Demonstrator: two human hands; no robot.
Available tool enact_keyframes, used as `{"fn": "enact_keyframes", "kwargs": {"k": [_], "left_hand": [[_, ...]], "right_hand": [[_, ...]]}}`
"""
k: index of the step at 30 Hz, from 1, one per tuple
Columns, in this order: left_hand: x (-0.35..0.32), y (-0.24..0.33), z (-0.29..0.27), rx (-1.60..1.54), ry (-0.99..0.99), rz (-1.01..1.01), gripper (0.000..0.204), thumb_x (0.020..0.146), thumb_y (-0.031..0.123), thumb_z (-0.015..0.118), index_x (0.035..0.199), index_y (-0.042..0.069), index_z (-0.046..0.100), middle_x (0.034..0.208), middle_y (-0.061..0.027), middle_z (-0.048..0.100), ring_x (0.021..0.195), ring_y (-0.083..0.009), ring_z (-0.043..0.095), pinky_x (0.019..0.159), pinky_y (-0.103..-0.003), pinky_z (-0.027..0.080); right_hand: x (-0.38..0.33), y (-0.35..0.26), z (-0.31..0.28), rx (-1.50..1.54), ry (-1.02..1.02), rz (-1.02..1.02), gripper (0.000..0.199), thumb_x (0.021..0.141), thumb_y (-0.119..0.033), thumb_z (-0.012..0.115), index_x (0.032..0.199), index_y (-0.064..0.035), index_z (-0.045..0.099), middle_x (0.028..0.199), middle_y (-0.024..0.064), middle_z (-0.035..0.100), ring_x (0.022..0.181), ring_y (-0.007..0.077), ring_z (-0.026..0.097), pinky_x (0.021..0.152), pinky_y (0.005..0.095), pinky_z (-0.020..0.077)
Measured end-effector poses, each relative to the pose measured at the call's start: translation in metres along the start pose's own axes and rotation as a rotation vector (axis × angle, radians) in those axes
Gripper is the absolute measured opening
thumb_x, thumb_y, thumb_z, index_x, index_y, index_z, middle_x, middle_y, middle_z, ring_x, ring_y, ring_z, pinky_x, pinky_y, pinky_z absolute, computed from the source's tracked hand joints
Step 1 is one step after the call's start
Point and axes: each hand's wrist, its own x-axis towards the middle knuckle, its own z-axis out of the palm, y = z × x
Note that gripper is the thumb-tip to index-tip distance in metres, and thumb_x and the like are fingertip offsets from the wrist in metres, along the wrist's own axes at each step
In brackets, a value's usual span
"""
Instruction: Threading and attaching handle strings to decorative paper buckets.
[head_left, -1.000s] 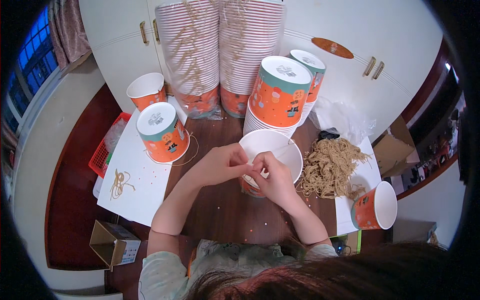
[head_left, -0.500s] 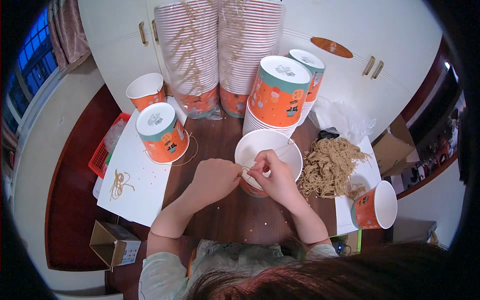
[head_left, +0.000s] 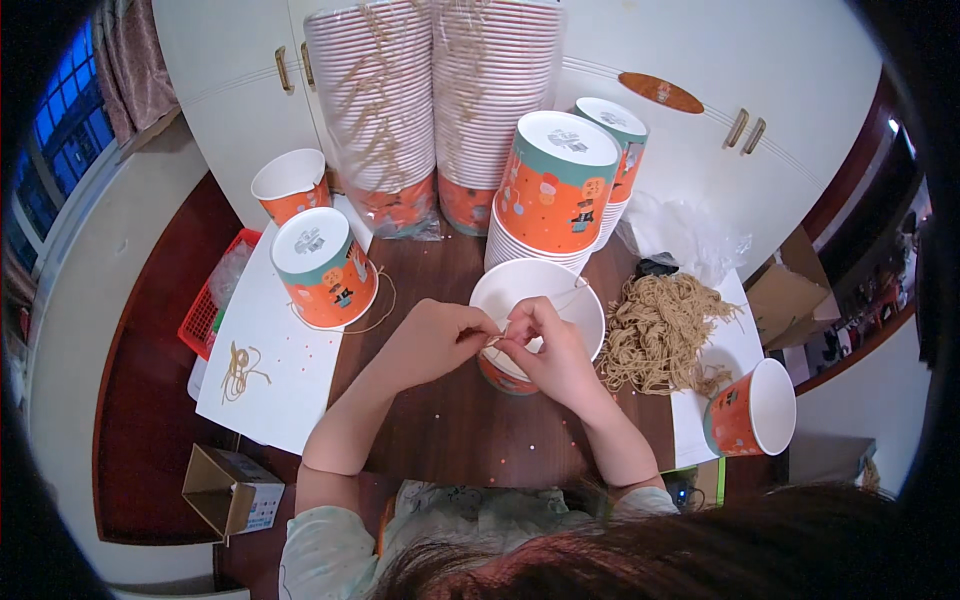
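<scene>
An orange paper bucket with a white inside (head_left: 528, 282) stands upright in front of me, its opening facing up. A thin tan cord (head_left: 581, 285) runs over its far right rim and across the opening. My left hand (head_left: 440, 342) is closed in a pinch over the near left rim, on the cord. Close beside it, my right hand (head_left: 552, 352) pinches the same cord between thumb and fingers over the opening. The fingertips nearly touch, and they partly hide the cord between them.
A tangled pile of tan cords (head_left: 655, 335) lies right of the bucket. Behind rise upside-down stacked buckets (head_left: 553, 205) and tall wrapped stacks (head_left: 385, 110). An overturned bucket with a cord (head_left: 325, 270) stands left; another bucket (head_left: 735, 415) lies tipped at right.
My left hand has turned, its fingers now reaching further toward the right fingertips at the cord. The right hand has barely moved, and the bucket stays in place.
</scene>
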Motion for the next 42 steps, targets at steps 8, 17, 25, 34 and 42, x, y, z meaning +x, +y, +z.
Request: {"fn": "enact_keyframes", "kwargs": {"k": [8,17,25,34,42], "left_hand": [[0.001,-0.008,0.0,-0.281,-0.087,-0.098,0.015,0.073,0.008,0.061,0.086,0.002,0.064,0.071,-0.008,0.064,0.063,-0.0112,0.061,0.058,-0.024,0.047],[0.004,-0.012,0.002,-0.329,-0.069,-0.093,0.017,0.074,0.004,0.06,0.091,0.002,0.06,0.071,-0.0032,0.062,0.064,-0.0066,0.057,0.057,-0.022,0.045],[0.006,-0.009,-0.005,-0.574,-0.214,-0.078,0.036,0.076,0.001,0.057,0.11,0.006,0.048,0.074,-0.0005,0.059,0.071,-0.0051,0.053,0.066,-0.021,0.041],[0.01,-0.016,-0.002,-0.731,-0.254,-0.14,0.035,0.077,0.001,0.057,0.11,0.005,0.044,0.077,-0.0046,0.063,0.074,-0.007,0.057,0.066,-0.021,0.042],[0.009,-0.011,-0.004,-0.669,-0.258,-0.128,0.035,0.077,0.003,0.058,0.11,0.004,0.044,0.078,-0.0054,0.064,0.073,-0.0066,0.057,0.065,-0.02,0.042]], "right_hand": [[0.001,0.001,-0.001,0.0,0.011,-0.002,0.028,0.074,0.0,0.065,0.092,-0.0021,0.044,0.068,0.0036,0.056,0.063,0.0091,0.056,0.056,0.0221,0.0448],[0.003,0.003,-0.01,-0.136,-0.071,-0.045,0.034,0.071,-0.005,0.068,0.096,-0.0035,0.045,0.078,0.0038,0.058,0.074,0.0099,0.056,0.059,0.0227,0.0437],[0.01,0.002,-0.019,-0.074,-0.114,-0.211,0.037,0.07,-0.007,0.065,0.102,-0.0053,0.046,0.075,0.0061,0.056,0.069,0.0168,0.057,0.058,0.0267,0.0447],[0.005,0.016,-0.022,0.23,-0.2,-0.005,0.024,0.072,-0.004,0.063,0.094,-0.0054,0.053,0.063,0.0001,0.048,0.053,0.0044,0.042,0.047,0.0218,0.0335],[0.006,0.01,-0.019,0.043,-0.15,-0.09,0.01,0.069,-0.005,0.063,0.078,-0.0065,0.058,0.066,0.0014,0.049,0.05,0.0069,0.041,0.045,0.022,0.0328]]}}
